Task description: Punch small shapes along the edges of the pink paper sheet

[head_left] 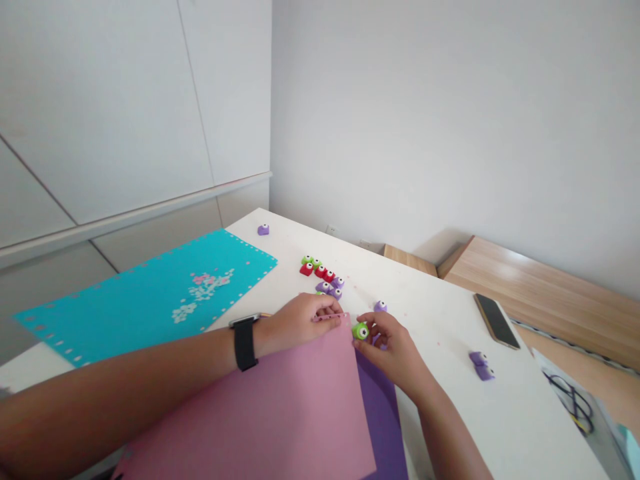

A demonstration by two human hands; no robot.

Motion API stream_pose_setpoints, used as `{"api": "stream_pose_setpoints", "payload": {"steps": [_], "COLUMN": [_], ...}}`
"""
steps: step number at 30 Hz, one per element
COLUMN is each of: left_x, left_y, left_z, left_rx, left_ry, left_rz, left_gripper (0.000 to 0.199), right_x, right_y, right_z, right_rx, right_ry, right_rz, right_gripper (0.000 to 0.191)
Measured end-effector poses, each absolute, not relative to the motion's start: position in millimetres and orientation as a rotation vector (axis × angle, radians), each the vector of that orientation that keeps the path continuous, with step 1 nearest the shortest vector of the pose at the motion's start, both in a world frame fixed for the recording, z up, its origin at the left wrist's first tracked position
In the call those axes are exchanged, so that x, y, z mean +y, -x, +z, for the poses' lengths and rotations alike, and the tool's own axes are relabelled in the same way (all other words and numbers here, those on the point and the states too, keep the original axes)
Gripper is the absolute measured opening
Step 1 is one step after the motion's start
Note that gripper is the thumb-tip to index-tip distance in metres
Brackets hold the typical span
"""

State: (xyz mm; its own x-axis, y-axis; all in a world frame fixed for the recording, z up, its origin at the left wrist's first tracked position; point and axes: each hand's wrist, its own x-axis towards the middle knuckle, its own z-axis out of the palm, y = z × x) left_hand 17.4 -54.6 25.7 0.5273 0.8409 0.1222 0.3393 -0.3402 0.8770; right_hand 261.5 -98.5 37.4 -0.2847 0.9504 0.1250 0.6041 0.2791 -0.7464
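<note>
Left hand [300, 320] at the top edge of a pink paper sheet [240, 407], fingers bent down and pinching that edge against the thumb, with a black watch strap [245, 343] around the wrist. Right hand [395, 353] just beside it at about 3 o'clock, fingers and thumb pinched around a small green craft punch [361, 331], the punch right at the sheet's upper corner (whether any paper sits inside its slot, impossible to tell from this angle). Under the pink sheet, a purple paper sheet [383, 427], its edge showing at about 4 o'clock. Both sheets lying on a white worktop [440, 313] and running off the bottom of the view. At 12 o'clock from the hands, a tight cluster of craft punches [320, 272] in red, green and purple. Another purple punch [381, 307] just beyond the right hand at 1 o'clock, and one more [263, 229] alone at about 10 o'clock near the far corner. Two purple punches [480, 365] together at 3 o'clock, with a phone [497, 321] lying flat just above them. At 9 o'clock, a teal paper sheet [145, 300] with holes punched along its edges and a patch of small pale paper flowers [205, 287] on it. Past the worktop's far edge, a wooden board [540, 287].
</note>
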Motion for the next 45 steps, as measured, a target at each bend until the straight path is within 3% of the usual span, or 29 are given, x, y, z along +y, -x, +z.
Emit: {"api": "stream_pose_setpoints", "payload": {"steps": [19, 33, 39, 45], "left_x": [-54.4, -56.2, -56.5, -55.7], "left_y": [-18.1, -18.5, -18.5, -17.3], "left_z": [27.5, 30.4, 28.8, 27.8], "left_rx": [0.953, 0.945, 0.924, 0.927], "left_ry": [-1.879, -1.837, -1.851, -1.857], "left_rz": [0.731, 0.738, 0.719, 0.721], "left_gripper": [0.032, 0.033, 0.032, 0.029], "right_x": [-100.2, -98.3, -98.9, -99.7], "right_y": [-256.5, -242.1, -238.4, -236.0], "right_z": [30.5, 14.6, 19.3, 17.0], "right_rx": [-1.902, -1.635, -1.459, -1.399], "right_ry": [1.375, 1.336, 1.232, 1.23], "right_rz": [0.889, 1.166, 1.497, 1.524], "right_gripper": [0.034, 0.042, 0.041, 0.045]}}
